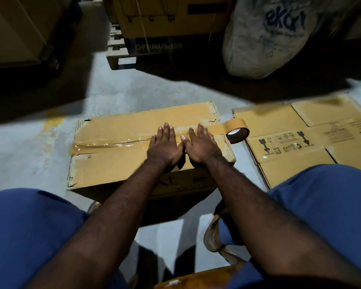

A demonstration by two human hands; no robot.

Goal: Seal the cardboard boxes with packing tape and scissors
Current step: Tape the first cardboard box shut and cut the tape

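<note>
A closed cardboard box (117, 163) lies on the floor in front of me. A strip of brown tape (104, 145) runs along its top seam from the left edge to the right. Both hands lie flat on that strip, fingers straight: my left hand (165, 146) near the middle, my right hand (200, 146) just to its right. The strip is still joined to the tape roll (237, 131), which hangs off the box's right edge. No scissors are visible.
A flattened cardboard box (300, 140) lies on the floor to the right. Behind stand a wooden pallet (121, 57) with a yellow carton (165, 15) and a white sack (267, 38). My knees in blue trousers frame the bottom of the view.
</note>
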